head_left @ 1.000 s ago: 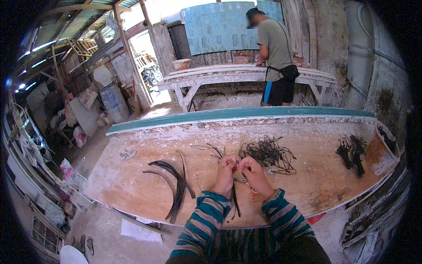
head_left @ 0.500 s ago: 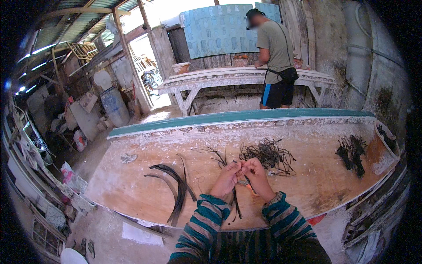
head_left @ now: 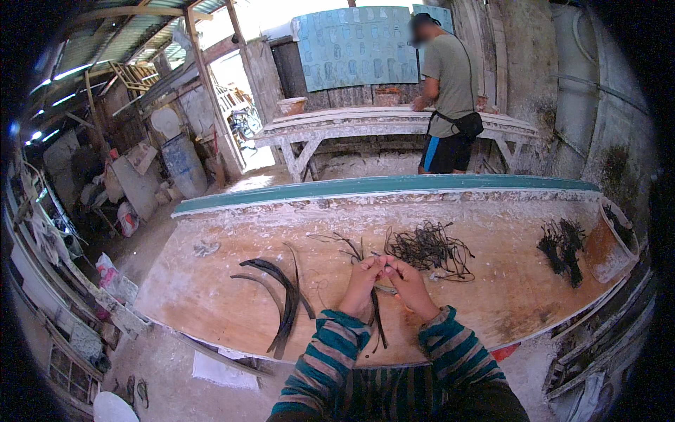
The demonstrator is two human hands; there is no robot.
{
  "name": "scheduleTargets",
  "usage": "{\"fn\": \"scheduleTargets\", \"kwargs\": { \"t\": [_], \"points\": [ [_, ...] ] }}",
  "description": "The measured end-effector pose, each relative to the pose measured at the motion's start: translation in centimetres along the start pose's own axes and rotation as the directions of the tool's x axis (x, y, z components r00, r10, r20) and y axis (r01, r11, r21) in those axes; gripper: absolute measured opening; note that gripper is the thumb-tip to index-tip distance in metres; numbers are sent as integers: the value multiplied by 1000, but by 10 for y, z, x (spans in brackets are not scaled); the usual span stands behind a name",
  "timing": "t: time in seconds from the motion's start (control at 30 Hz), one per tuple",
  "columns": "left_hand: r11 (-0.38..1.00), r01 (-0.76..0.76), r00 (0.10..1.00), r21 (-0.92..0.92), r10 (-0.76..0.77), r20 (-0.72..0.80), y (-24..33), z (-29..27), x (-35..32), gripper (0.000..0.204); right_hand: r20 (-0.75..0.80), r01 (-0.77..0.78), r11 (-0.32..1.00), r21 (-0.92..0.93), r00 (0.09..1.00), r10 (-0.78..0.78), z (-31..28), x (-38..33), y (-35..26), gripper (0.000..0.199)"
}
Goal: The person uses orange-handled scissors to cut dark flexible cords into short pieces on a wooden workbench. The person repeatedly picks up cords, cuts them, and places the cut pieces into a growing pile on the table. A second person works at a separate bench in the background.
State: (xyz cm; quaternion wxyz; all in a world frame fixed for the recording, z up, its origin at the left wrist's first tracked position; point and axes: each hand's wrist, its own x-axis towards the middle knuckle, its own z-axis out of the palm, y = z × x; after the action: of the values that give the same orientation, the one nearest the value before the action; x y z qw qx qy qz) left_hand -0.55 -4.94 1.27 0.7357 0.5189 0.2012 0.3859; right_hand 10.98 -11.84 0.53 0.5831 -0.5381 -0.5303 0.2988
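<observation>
My left hand (head_left: pixel 361 283) and my right hand (head_left: pixel 409 284) meet over the middle of the wooden worktable, fingertips pinched together on a thin black strip (head_left: pixel 387 264). Most of that strip is hidden by the fingers. Beneath the hands, long black strips (head_left: pixel 377 320) lie on the board, and a small pale flat piece (head_left: pixel 386 289) shows between the wrists. Left of my left hand is a bunch of wider, curved black strips (head_left: pixel 287 302). Just beyond my right hand spreads a tangled pile of thin, knotted black strips (head_left: pixel 432 250).
Tied black bundles (head_left: pixel 562 246) lie at the right, beside a tipped clay-coloured container (head_left: pixel 610 243). A green-edged raised ledge (head_left: pixel 387 186) bounds the worktable's far side. Beyond it, a person (head_left: pixel 450 77) stands at a whitish bench (head_left: pixel 351 125). A blue drum (head_left: pixel 184 167) stands at the left.
My fingertips have drawn closer together, and the black end that hung below my right fingers no longer shows. The view has shifted slightly; the piles lie as before.
</observation>
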Motion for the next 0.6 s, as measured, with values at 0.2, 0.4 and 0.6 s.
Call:
{"fn": "scheduleTargets", "kwargs": {
  "t": [0.2, 0.4, 0.6],
  "points": [
    [1000, -1, 1000, -9, 1, -23, -1, 6, 1, 28, -50, 79, 991, -113, 995, -85, 2, -1, 2, 29],
    [994, 19, 999, -111, -24, -47, 2, 6, 0, 25, -35, 78, 983, -165, 996, -85, 4, -7, -23, 27],
    [988, 5, 998, -154, -13, -53, -1, 3, 2, 25, -21, 87, 976, -198, 995, -93, 3, -9, -29, 24]
  ]
}}
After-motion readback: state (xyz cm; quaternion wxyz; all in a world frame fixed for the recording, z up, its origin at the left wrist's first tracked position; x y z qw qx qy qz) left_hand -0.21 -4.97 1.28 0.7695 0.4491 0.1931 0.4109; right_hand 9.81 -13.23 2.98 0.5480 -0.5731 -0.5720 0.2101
